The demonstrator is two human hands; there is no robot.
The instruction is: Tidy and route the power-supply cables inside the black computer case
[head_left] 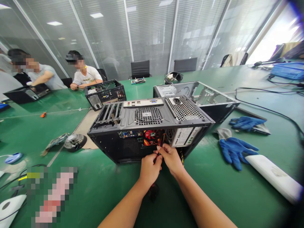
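A black computer case lies on the green table in front of me, its rear panel facing up and its side open toward me. Inside it show a red CPU fan, part of a motherboard and a power supply with a white label. My left hand is closed in a pinch at the opening, just below the fan. Touching it, my right hand also pinches. Thin cables run between the fingertips; their ends are hidden.
Blue-and-grey gloves and a white oblong object lie at right. Behind stand an open case panel frame and another computer case. A round metal-and-black part sits at left. Co-workers sit across the table.
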